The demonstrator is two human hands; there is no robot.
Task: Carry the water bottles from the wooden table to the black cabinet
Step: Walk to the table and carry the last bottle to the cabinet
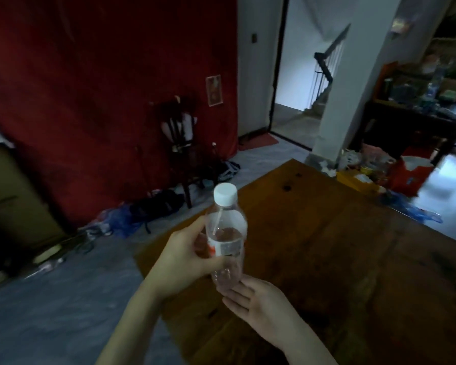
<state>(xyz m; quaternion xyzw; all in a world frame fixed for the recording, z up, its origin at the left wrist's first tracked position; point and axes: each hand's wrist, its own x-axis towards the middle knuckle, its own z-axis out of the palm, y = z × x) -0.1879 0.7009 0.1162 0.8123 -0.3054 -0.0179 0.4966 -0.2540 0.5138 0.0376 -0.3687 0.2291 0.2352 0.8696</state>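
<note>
Head view: left grip wraps water bottle, right grip relaxed beneath, chair beyond.

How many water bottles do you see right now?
1 for certain: the water bottle, upright above the wooden table edge, gripped by the left hand, right hand at its base. More may be on the blurred dark shelf far right.

The water bottle label's print is too blurred to read.
</note>
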